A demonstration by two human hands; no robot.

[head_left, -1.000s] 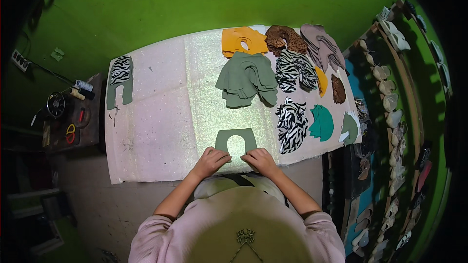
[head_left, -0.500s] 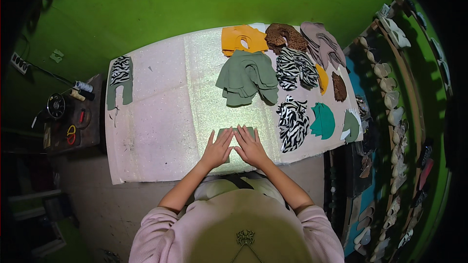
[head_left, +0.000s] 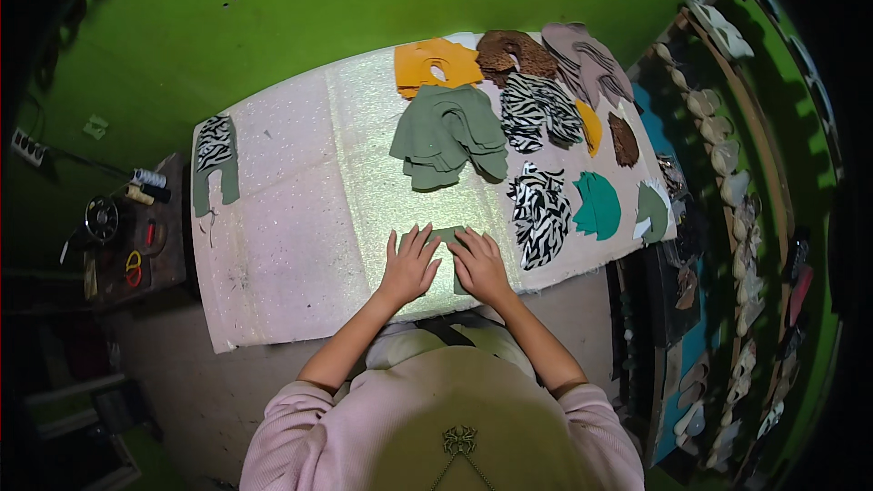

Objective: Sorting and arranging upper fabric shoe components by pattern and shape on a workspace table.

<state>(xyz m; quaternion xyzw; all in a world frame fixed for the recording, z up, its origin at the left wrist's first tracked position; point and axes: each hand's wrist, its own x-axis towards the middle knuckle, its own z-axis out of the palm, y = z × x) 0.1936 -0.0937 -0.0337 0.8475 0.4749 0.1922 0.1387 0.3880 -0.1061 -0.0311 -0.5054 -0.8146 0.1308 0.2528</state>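
A small grey-green cut piece of material [head_left: 445, 235] lies on the pale, glittery table cover [head_left: 282, 245] near the front edge. Flat on its left part rests my left hand [head_left: 411, 264], fingers stretched out and apart. My right hand [head_left: 480, 265] lies over its right side, fingers extended, palm down. Both hands hide much of the piece; its top edge shows between them, and a strip shows beside my right palm. Beyond them is a stack of larger grey-green pieces [head_left: 450, 138]. Zebra-patterned pieces [head_left: 540, 218] lie to the right of my right hand.
Orange [head_left: 418, 64], brown spotted [head_left: 518, 55] and mauve [head_left: 591, 64] stacks fill the far right. Teal pieces [head_left: 597, 206] lie at right. A zebra and green assembled piece [head_left: 215, 164] sits far left. Left stands a sewing machine [head_left: 102, 218]; right, a shoe rack [head_left: 727, 164].
My hands have moved apart slightly, the right one shifting right across the green piece. The view has tilted a little, so the table and stacks appear shifted.
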